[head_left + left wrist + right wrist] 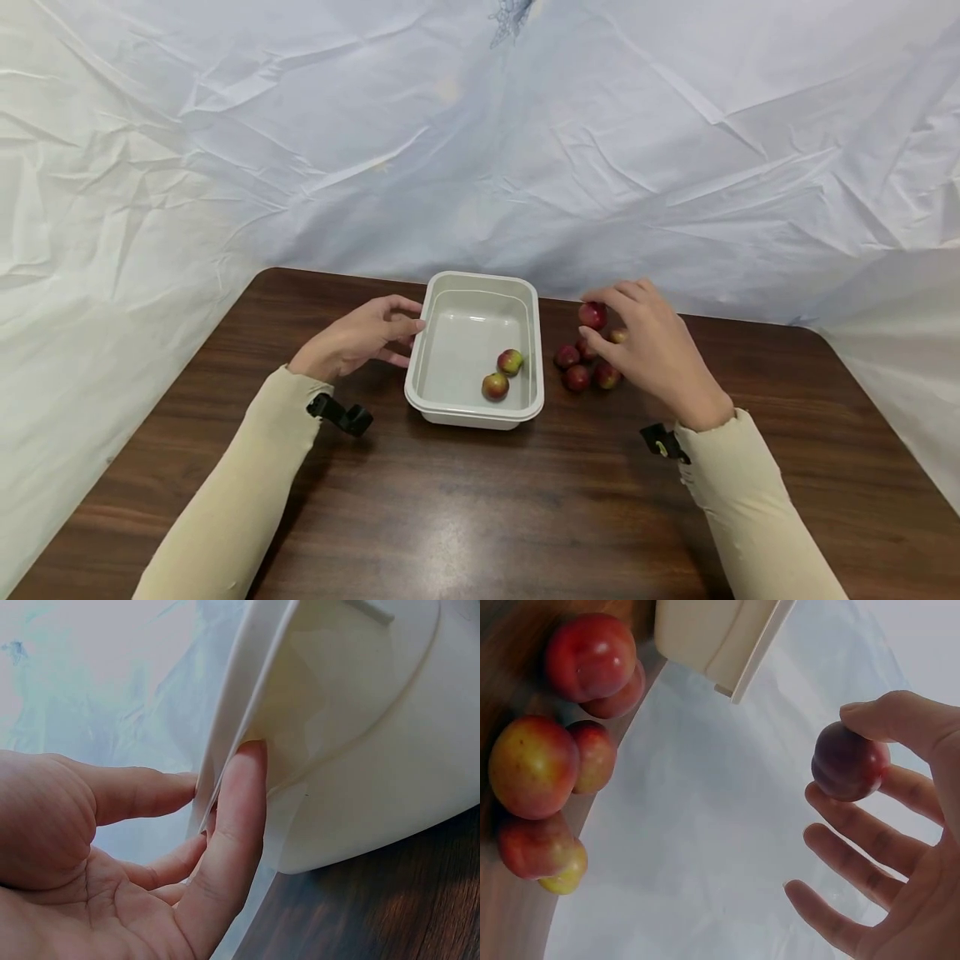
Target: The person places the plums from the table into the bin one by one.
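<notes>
My left hand grips the left rim of a white plastic tub; the left wrist view has the thumb on one side of the rim and fingers under it. Inside the tub, near its right front corner, lie two red-and-yellow plums. Right of the tub, my right hand pinches a dark red plum between thumb and fingers, lifted above the table. Below that hand sits a cluster of several plums, red to yellow, partly hidden by the hand in the head view.
The dark wooden table has rounded back corners. Wrinkled pale sheeting hangs behind it and along both sides. Black wrist cameras sit on both sleeves.
</notes>
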Available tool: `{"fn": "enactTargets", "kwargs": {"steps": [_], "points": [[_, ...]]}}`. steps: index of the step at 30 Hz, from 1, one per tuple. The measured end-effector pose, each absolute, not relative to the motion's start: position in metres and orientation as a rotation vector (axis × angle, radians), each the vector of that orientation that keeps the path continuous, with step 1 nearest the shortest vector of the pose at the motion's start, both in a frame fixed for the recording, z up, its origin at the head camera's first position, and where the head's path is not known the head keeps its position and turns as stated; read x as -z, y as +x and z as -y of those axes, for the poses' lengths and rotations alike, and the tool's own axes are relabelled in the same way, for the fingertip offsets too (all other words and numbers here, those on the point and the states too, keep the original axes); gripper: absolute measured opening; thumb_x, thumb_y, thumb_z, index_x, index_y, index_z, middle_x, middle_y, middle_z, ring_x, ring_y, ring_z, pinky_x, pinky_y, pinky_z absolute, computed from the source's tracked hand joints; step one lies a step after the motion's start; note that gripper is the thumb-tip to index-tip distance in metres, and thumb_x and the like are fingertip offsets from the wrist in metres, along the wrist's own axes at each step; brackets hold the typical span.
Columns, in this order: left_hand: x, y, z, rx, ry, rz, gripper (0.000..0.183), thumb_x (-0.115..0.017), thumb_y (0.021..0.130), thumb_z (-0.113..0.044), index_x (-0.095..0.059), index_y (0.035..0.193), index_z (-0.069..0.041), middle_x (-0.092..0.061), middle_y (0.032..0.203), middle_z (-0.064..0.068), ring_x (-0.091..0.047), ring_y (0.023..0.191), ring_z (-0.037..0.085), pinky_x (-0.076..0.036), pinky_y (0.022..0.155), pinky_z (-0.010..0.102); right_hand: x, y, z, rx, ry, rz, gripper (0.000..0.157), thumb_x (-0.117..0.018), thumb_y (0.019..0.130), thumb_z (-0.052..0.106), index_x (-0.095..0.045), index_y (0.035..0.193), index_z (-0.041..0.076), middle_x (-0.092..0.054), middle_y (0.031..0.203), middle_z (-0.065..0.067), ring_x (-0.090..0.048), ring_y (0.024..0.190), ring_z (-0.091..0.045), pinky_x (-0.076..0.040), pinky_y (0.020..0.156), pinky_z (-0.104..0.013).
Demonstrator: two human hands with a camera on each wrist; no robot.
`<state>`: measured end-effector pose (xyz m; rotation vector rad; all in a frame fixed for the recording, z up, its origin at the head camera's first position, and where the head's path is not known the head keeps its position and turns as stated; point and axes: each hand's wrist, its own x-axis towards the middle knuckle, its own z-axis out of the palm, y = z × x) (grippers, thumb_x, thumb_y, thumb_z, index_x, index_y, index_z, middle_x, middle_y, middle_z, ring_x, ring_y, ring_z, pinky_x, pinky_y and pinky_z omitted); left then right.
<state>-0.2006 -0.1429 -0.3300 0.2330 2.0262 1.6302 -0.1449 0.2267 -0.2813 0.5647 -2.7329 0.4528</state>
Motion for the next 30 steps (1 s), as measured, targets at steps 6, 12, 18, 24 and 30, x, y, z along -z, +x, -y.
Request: {"fn": "enactTargets", "kwargs": {"steps": [6, 12, 18, 24, 30], "points": [[0.329, -0.201, 0.141, -1.63, 0.234, -2.021, 0.049, -0.055, 0.107, -0.019, -0.037, 0.15, -0.003, -0.056, 0.136, 0.026, -0.065, 0.111, 0.031, -0.063, 0.087, 0.043, 0.282, -0.143, -0.225, -0.439, 0.631, 2.71, 0.036, -0.08, 0.089, 0.021, -0.07, 0.123, 0.014, -0.069, 0.118, -0.006, -0.052, 0.114, -0.027, -0.05, 0.092, -0.048], [0.329, -0.201, 0.142, -1.625, 0.24, -2.013, 0.05, -0.055, 0.107, -0.019, -0.036, 0.15, -0.003, -0.056, 0.137, 0.026, -0.065, 0.112, 0.031, -0.063, 0.088, 0.043, 0.285, -0.142, -0.221, -0.4, 0.682, 2.698, 0.037, -0.081, 0.088, 0.021, -0.07, 0.122, 0.013, -0.07, 0.116, -0.005, -0.053, 0.11, -0.027, -0.049, 0.09, -0.046], [0.329, -0.201, 0.143, -1.633, 0.234, -2.019, 0.049, -0.055, 0.107, -0.019, -0.037, 0.149, -0.003, -0.056, 0.136, 0.027, -0.065, 0.109, 0.03, -0.063, 0.087, 0.043, 0.284, -0.139, -0.216, -0.413, 0.7, 2.696, 0.036, -0.079, 0.089, 0.023, -0.07, 0.123, 0.016, -0.069, 0.116, -0.001, -0.052, 0.112, -0.024, -0.049, 0.09, -0.045], [0.328, -0.201, 0.143, -1.637, 0.233, -2.015, 0.047, -0.054, 0.107, -0.017, -0.037, 0.149, -0.002, -0.057, 0.135, 0.027, -0.066, 0.107, 0.028, -0.063, 0.085, 0.042, 0.284, -0.136, -0.209, -0.383, 0.765, 2.664, 0.036, -0.079, 0.089, 0.025, -0.071, 0.123, 0.015, -0.069, 0.115, -0.002, -0.053, 0.11, -0.022, -0.05, 0.09, -0.045], [0.329, -0.201, 0.143, -1.636, 0.241, -2.011, 0.047, -0.055, 0.107, -0.017, -0.037, 0.148, -0.001, -0.058, 0.133, 0.026, -0.066, 0.105, 0.027, -0.063, 0.085, 0.042, 0.287, -0.134, -0.204, -0.374, 0.826, 2.632, 0.034, -0.08, 0.088, 0.022, -0.072, 0.121, 0.013, -0.071, 0.115, -0.002, -0.054, 0.107, -0.022, -0.049, 0.09, -0.044]]}}
